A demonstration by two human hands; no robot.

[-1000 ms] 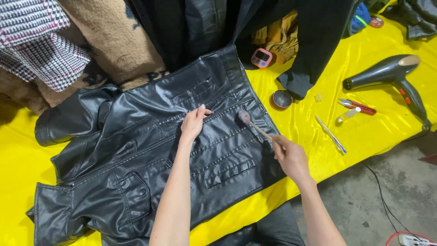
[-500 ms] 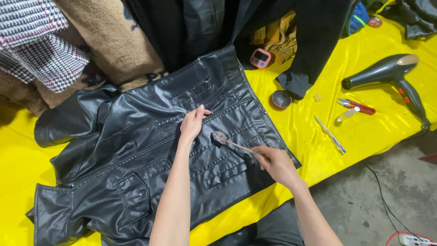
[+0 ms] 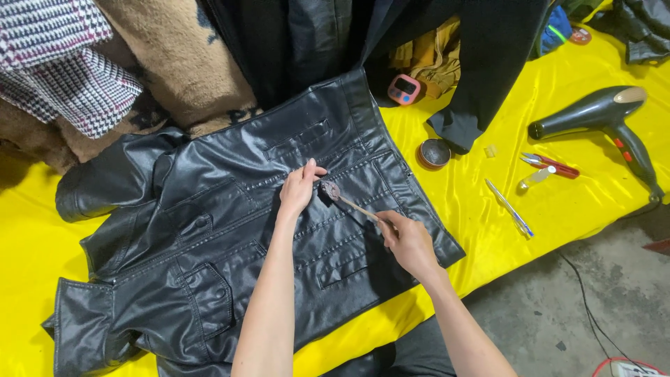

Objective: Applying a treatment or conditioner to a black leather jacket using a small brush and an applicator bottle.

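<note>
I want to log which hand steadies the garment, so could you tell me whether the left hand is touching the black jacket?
Touching. The head view shows the left hand pressed flat on the black jacket, with no gap beneath it.

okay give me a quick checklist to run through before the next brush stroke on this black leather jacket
1. Black leather jacket lies spread flat on the yellow table cover: ok.
2. Left hand presses the jacket down beside the work spot: ok.
3. Right hand grips the thin-handled small brush at its end: ok.
4. Brush head rests on the jacket next to the left fingertips: ok, but close to them.
5. Small round open tin sits on the cover just past the jacket edge, apart from it: ok.
6. Whether the brush head carries any product: cannot tell.
</note>
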